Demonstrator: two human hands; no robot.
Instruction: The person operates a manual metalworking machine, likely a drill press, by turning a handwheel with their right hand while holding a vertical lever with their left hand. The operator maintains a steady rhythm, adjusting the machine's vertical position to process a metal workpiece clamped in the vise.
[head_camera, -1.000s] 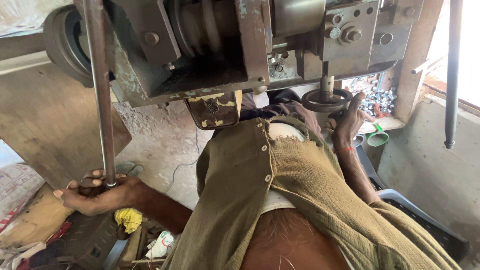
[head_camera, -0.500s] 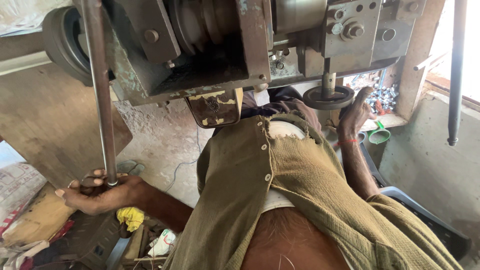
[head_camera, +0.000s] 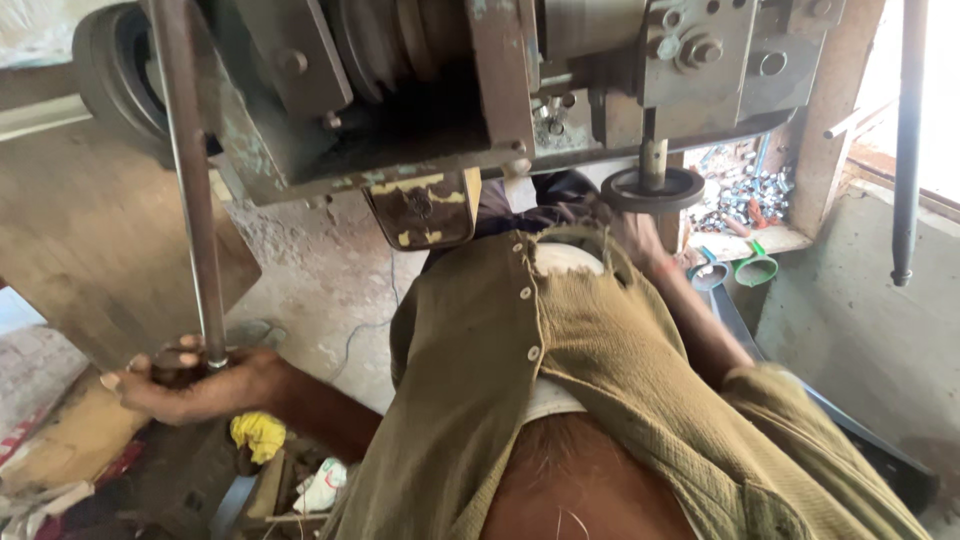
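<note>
My left hand is closed around the dark knob at the foot of a long steel lever rod that hangs down from a heavy grey-green machine. On the other side, my right hand is blurred and sits just under a black round disc on the machine's vertical spindle. I cannot make out its fingers or whether it touches the disc. My olive shirt fills the middle of the view.
A pile of small shiny metal parts lies on a ledge behind the disc, with a green cup and a blue one below. Another dark rod hangs at right. A yellow rag and clutter lie at lower left.
My right hand has dropped from beside the disc, fingers raised, to just under it and is now blurred. The left hand stays on the lever knob.
</note>
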